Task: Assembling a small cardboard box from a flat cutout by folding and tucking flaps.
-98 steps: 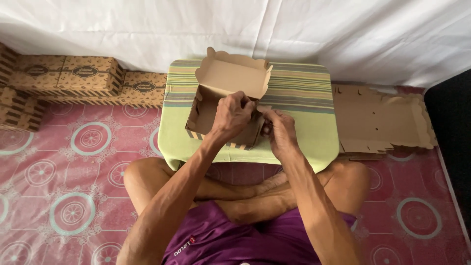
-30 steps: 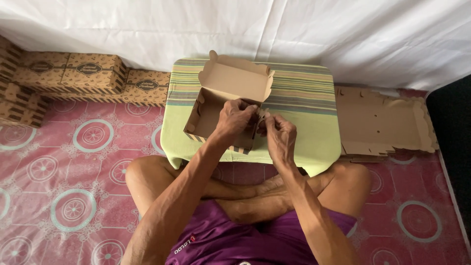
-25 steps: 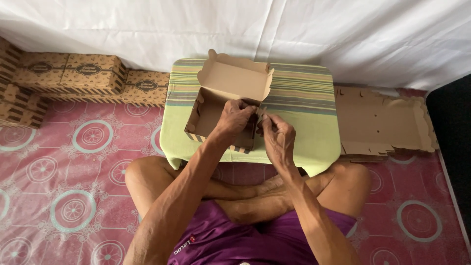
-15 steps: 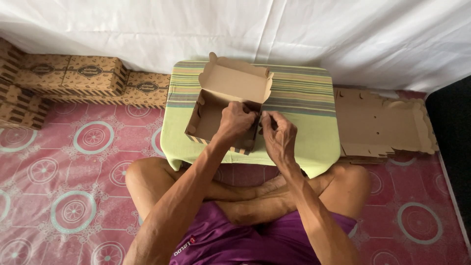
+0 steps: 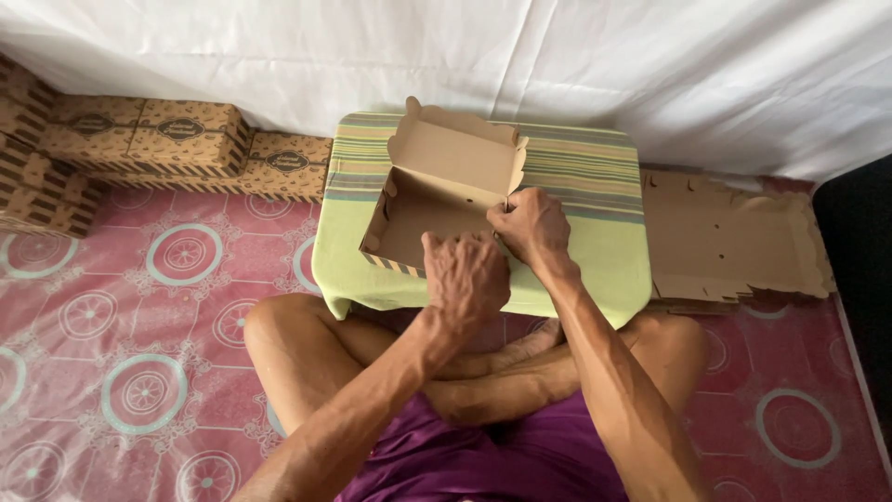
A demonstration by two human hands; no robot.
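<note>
- While the person sits cross-legged on the patterned red floor mat [image 5: 139, 307], finished printed cardboard boxes [image 5: 149, 139] are stacked at the far left against the white cloth backdrop [image 5: 650, 65].
- On the low table with the striped green cloth [image 5: 595, 251] stands 1 half-formed brown cardboard box [image 5: 423, 209], lid upright at the back, tray open.
- The left hand [image 5: 465, 279] is closed down over the box's near right wall, fingers curled; whether they pinch the card cannot be told.
- The right hand [image 5: 531, 226] pinches the box's right side flap at the corner below the lid.
- By the look of it, the right corner is being locked; the next move would call for pressing the tab home while the wall is held square.
- At the far right lies a pile of flat box blanks [image 5: 734, 242] on the floor.
</note>
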